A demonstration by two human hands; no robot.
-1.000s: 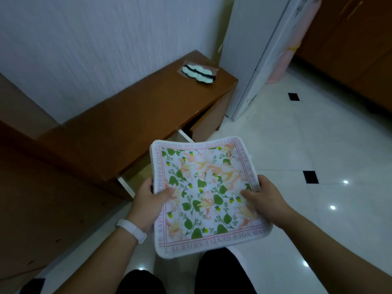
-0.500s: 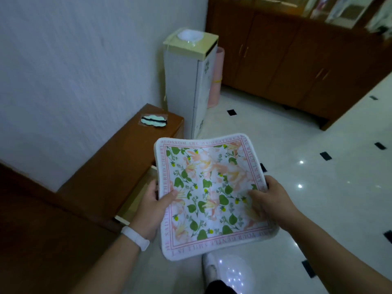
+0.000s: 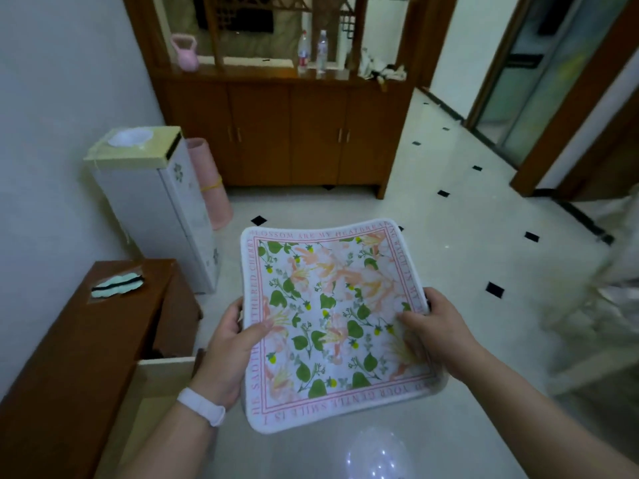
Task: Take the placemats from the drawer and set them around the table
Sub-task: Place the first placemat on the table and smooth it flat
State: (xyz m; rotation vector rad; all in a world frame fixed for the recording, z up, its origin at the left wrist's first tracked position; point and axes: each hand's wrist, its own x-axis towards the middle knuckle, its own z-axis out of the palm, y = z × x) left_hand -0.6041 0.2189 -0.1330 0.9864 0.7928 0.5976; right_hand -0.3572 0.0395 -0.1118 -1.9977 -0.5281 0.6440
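A stack of square floral placemats (image 3: pixel 332 305), white with green leaves, pink flowers and a red lettered border, is held flat in front of me above the floor. My left hand (image 3: pixel 230 347) grips its left edge, thumb on top. My right hand (image 3: pixel 437 331) grips the right edge the same way. The open drawer (image 3: pixel 162 378) of the low wooden cabinet (image 3: pixel 79 340) shows at the lower left, beside my left forearm. No dining table is in view.
A white floor-standing unit (image 3: pixel 155 209) and a rolled pink mat (image 3: pixel 207 181) stand by the left wall. A wooden sideboard (image 3: pixel 290 126) with bottles and a pink kettlebell lines the far wall. Tiled floor stretches right toward a doorway (image 3: pixel 539 81). Something blurred and pale sits at the right edge.
The view has swung up and to the right, away from the cabinet and drawer toward the room. Both hands keep the same hold on the placemats.
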